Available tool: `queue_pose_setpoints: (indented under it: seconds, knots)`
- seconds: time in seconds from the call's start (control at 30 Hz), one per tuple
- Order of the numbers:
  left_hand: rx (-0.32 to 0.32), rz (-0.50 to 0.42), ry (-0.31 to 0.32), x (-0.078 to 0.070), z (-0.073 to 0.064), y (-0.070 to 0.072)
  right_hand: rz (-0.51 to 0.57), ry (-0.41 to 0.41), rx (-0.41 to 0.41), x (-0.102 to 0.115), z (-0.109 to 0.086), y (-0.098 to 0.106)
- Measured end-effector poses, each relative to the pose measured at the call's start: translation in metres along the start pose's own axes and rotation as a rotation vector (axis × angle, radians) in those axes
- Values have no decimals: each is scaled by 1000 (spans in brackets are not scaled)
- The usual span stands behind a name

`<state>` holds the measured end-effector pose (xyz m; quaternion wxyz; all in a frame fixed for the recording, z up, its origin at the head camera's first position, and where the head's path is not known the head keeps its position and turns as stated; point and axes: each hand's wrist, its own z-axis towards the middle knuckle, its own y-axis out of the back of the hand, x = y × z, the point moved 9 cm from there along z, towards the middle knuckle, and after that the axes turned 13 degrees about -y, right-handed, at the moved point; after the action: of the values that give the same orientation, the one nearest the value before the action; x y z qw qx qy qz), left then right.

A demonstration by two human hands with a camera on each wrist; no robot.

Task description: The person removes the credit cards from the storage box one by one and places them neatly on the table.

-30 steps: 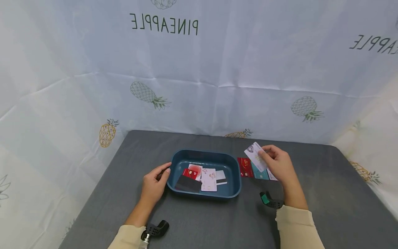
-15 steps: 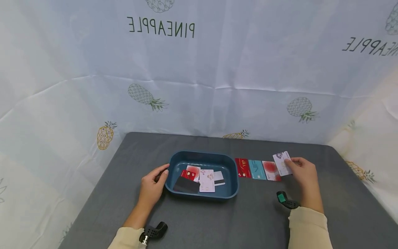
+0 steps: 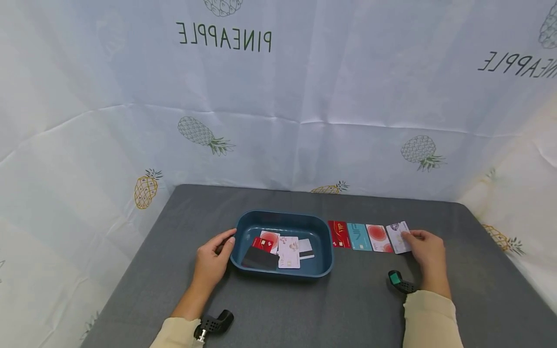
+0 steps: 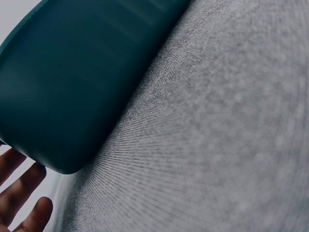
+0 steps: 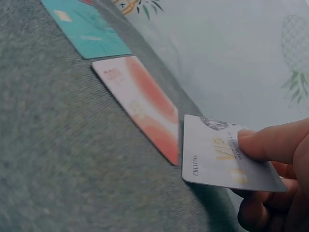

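My right hand pinches a white VIP card between thumb and fingers, slightly tilted over the table in the right wrist view. Just left of it a white card with red circles lies flat, then a teal card and a red VIP card, side by side in a row. My left hand rests its fingers against the left end of a dark blue tray; the left wrist view has these fingers fairly straight at the tray's outer corner.
Inside the tray lie several cards: a black one, a red one, a white flowered one and one with a black stripe. Beneath is a grey table; a pineapple-print curtain hangs behind it.
My right hand has carried the white card rightward, past the row, and lowered it beside the red-circled card, which came into full view. The left hand has stayed at the tray.
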<state>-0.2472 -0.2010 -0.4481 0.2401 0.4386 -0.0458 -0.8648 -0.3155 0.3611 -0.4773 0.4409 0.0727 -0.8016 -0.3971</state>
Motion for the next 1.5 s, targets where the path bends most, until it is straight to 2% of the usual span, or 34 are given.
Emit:
queue_pose_setpoints:
  seconds: [0.1, 0.5, 0.87, 1.07, 1.5]
  knots:
    - [5, -5, -8, 18, -4, -2, -2, 1, -10, -1, 2, -2]
    - [10, 7, -17, 17, -3, -3, -48, 5, -59, -2, 5, -5]
    - [12, 11, -34, 14, -2, -2, -65, -36, -96, -9, 8, -5]
    - [-7, -6, -48, 12, -2, -2, -73, -24, -102, -8, 8, -5]
    - [7, 7, -25, 18, -2, -3, -96, -17, -106, -8, 8, -4]
